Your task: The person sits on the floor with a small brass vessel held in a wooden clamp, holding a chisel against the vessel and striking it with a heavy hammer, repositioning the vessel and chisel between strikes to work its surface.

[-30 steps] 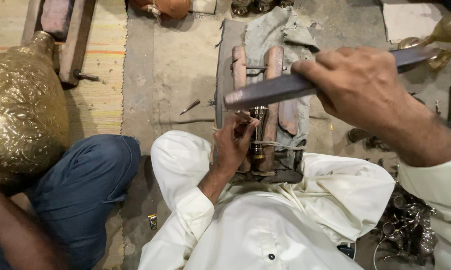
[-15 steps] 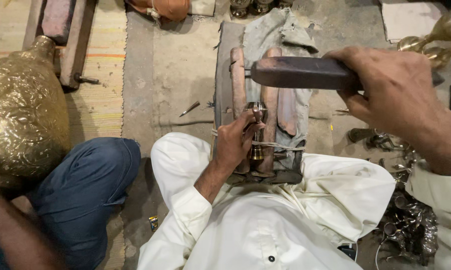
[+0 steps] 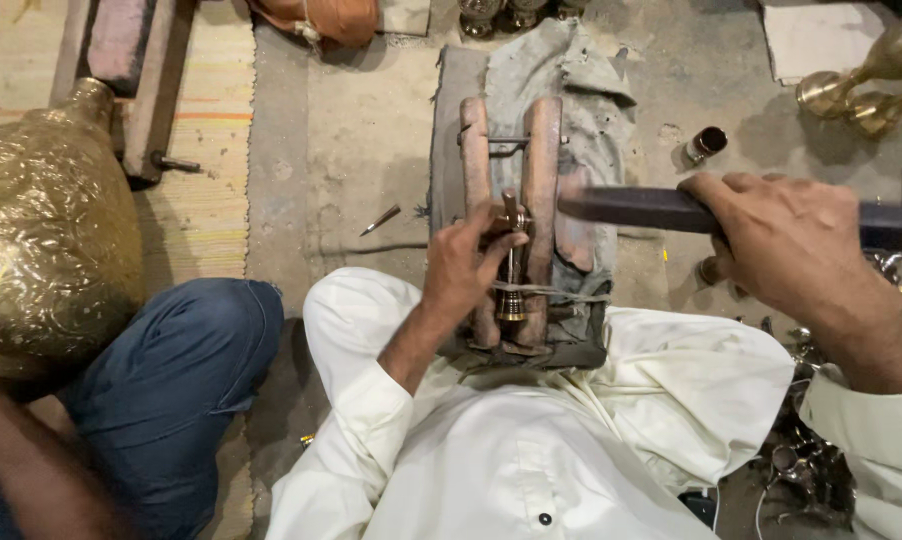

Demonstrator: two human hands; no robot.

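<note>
On the workshop floor, between the seated person's knees, stands a wooden clamp [image 3: 511, 230] of two upright bars laid over a grey cloth [image 3: 571, 90]. The left hand [image 3: 466, 265] pinches a slim metal rod [image 3: 512, 250] held between the bars — a small brass fitting [image 3: 512, 305] sits at its lower end. The right hand [image 3: 786, 240] is clenched around a dark flat metal bar [image 3: 641, 208], held level, its blurred tip just beside the right wooden bar. To the left, a large embossed brass vessel [image 3: 41, 230] rests against another person's blue-trousered leg [image 3: 181, 380]. Brass stands [image 3: 871, 85] lie at the upper right — well apart from the clamp.
</note>
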